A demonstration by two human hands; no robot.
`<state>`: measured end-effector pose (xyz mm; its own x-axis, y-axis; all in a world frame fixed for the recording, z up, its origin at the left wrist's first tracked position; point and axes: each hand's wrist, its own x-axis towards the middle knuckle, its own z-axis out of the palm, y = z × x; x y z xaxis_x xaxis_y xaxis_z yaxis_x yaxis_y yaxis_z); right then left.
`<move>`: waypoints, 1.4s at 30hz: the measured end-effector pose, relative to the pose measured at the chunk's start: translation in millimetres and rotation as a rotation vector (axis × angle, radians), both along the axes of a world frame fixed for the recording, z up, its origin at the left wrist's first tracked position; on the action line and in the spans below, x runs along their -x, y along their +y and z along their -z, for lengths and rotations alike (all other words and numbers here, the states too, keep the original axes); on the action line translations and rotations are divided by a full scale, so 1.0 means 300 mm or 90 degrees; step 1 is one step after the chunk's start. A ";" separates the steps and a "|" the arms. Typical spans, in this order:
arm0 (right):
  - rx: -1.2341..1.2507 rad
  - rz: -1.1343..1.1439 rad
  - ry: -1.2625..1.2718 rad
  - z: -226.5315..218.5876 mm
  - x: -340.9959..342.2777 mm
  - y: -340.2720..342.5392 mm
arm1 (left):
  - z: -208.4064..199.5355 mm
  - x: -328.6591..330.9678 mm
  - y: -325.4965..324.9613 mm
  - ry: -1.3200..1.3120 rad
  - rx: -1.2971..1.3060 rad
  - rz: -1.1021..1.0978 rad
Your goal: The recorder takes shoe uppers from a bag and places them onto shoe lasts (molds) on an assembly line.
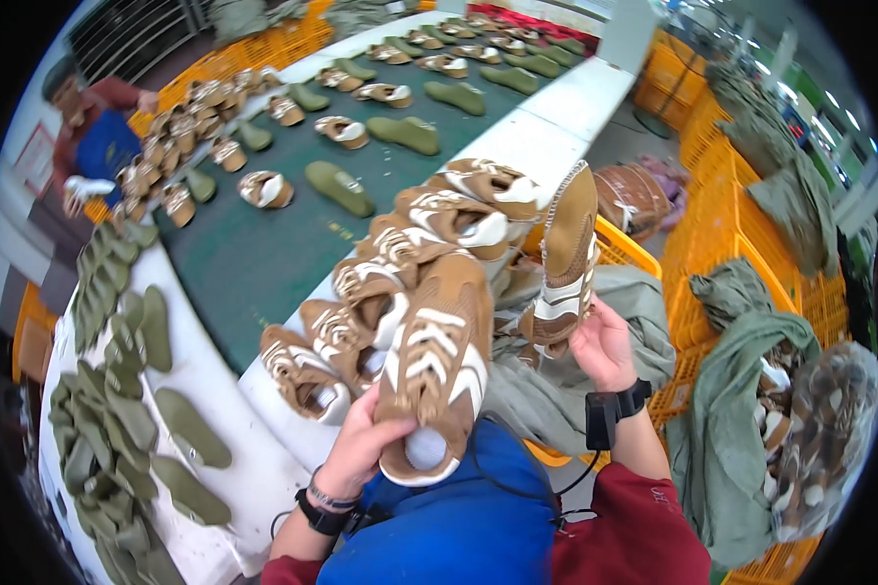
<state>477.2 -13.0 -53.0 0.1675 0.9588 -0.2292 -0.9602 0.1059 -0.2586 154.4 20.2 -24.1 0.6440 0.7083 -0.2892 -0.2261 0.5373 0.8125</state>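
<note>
My left hand (pixel 354 453) is closed on the heel of a brown-and-white shoe upper (pixel 439 351), thumb at the opening, toe pointing away from me. My right hand (pixel 603 343) grips a second upper (pixel 568 239) near its heel; this one stands toe up, its flat underside partly showing. Both are in the air in front of my blue apron (pixel 439 526), beside a row of matching uppers (pixel 400 239) along the white edge of the counter (pixel 561 117).

I judge the step in hand to be sorting or pairing these uppers. The next move seems to call for turning the right one to match the left, then setting both down without crowding the row or the green belt (pixel 215 302).

As for writing, I see a wall sign (pixel 37 158), small marks on the green foot forms (pixel 190 426) and pale lettering on my red sleeve (pixel 634 522), none of it clearly legible.
</note>
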 end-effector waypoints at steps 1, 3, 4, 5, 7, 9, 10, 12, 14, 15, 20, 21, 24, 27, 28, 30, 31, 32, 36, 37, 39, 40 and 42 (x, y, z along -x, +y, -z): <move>-0.020 -0.022 0.028 -0.017 0.043 0.010 | 0.002 0.000 0.003 -0.011 -0.005 -0.044; -0.067 -0.086 0.071 -0.071 0.143 0.030 | -0.024 -0.018 0.000 -0.031 -0.076 -0.172; -0.113 -0.123 0.110 -0.092 0.180 0.036 | -0.027 -0.022 0.007 -0.035 -0.165 -0.249; -0.106 -0.149 0.151 -0.085 0.200 0.047 | -0.048 -0.018 0.010 -0.047 -0.215 -0.287; -0.109 -0.188 0.136 -0.116 0.266 0.082 | -0.071 0.000 0.026 -0.067 -0.287 -0.365; -0.119 -0.241 0.080 -0.140 0.317 0.120 | -0.073 0.066 0.044 -0.006 -0.362 -0.359; -0.124 -0.260 0.085 -0.167 0.356 0.138 | -0.071 0.101 0.048 0.054 -0.425 -0.333; -0.158 -0.372 -0.066 -0.235 0.459 0.165 | -0.079 0.156 0.039 0.124 -0.455 -0.381; -0.197 -0.487 -0.149 -0.241 0.542 0.186 | -0.100 0.187 0.033 0.149 -0.546 -0.380; -0.202 -0.521 -0.157 -0.258 0.577 0.194 | -0.108 0.208 0.033 0.135 -0.515 -0.417; -0.190 -0.611 -0.212 -0.353 0.633 0.226 | -0.158 0.289 0.065 0.085 -0.349 -0.544; -0.227 -0.664 -0.351 -0.380 0.596 0.239 | -0.155 0.304 0.071 0.061 -0.341 -0.568; -0.313 -0.622 -0.513 -0.328 0.432 0.289 | -0.136 0.396 0.077 -0.059 -0.248 -0.584; -0.151 -0.438 -0.519 -0.121 0.175 0.344 | -0.090 0.498 0.070 -0.126 -0.136 -0.574; -0.078 -0.402 -0.526 -0.013 0.087 0.351 | -0.104 0.517 0.055 -0.118 -0.114 -0.574; 0.160 -0.354 -0.542 0.237 -0.026 0.340 | -0.106 0.555 0.035 -0.078 -0.116 -0.596; 0.271 -0.326 -0.523 0.400 -0.093 0.312 | -0.090 0.574 0.043 -0.065 -0.079 -0.602; 0.343 -0.363 -0.531 0.575 -0.177 0.277 | -0.081 0.581 0.056 -0.052 -0.044 -0.607; 0.373 -0.558 -0.403 1.205 -0.487 0.029 | -0.020 0.576 0.153 0.016 -0.009 -0.658; 0.492 -0.578 -0.534 1.234 -0.352 0.035 | -0.054 0.555 0.133 0.080 0.002 -0.674; 0.577 -0.596 -0.788 1.338 -0.170 0.064 | -0.174 0.559 0.055 0.137 -0.026 -0.618; 0.612 -0.584 -0.768 1.310 -0.108 0.101 | -0.210 0.575 0.033 0.127 -0.072 -0.549; 0.472 -0.588 -1.168 1.384 -0.014 0.155 | -0.208 0.625 0.012 0.161 -0.087 -0.614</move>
<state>481.3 33.5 -468.1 0.2425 0.7128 -0.6581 0.6251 -0.6336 -0.4558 -33.1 23.9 38.2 -0.2910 0.9322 -0.2151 -0.3278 0.1141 0.9378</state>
